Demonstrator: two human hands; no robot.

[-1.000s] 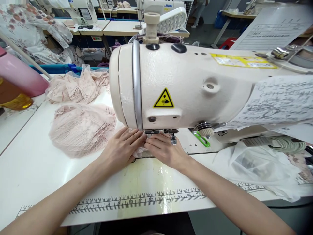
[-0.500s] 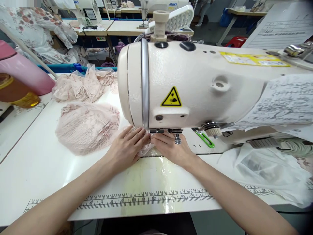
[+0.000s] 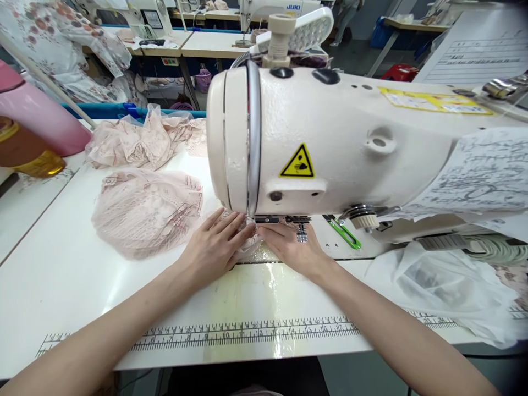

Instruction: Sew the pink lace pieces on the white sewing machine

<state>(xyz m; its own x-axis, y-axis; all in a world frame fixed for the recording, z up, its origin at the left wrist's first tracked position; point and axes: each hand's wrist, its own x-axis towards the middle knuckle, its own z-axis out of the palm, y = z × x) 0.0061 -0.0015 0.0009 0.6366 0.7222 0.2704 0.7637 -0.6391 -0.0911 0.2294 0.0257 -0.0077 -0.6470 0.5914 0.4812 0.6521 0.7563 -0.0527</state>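
Observation:
My left hand [image 3: 214,236] lies flat with its fingers stretched out, pressing on a small piece of pale pink lace fabric [image 3: 247,250] below the sewing machine's needle end. My right hand [image 3: 295,247] is to the right of it, its fingers together and bent in at the fabric's edge. Its fingertips are partly hidden under the head of the white sewing machine [image 3: 330,137]. The needle and presser foot are hidden behind the machine head. A metal thumbscrew guide [image 3: 302,234] hangs in front of my right hand.
Pale pink lace pieces [image 3: 148,214] lie on the table to the left, with a crumpled pile [image 3: 132,137] behind. Green thread snips [image 3: 346,236] lie right of my right hand. White sheer fabric [image 3: 445,291] covers the right side. A pink bottle [image 3: 41,115] stands far left.
The view has shifted slightly, so the machine appears a little further right. Both hands stay at the fabric in nearly the same position.

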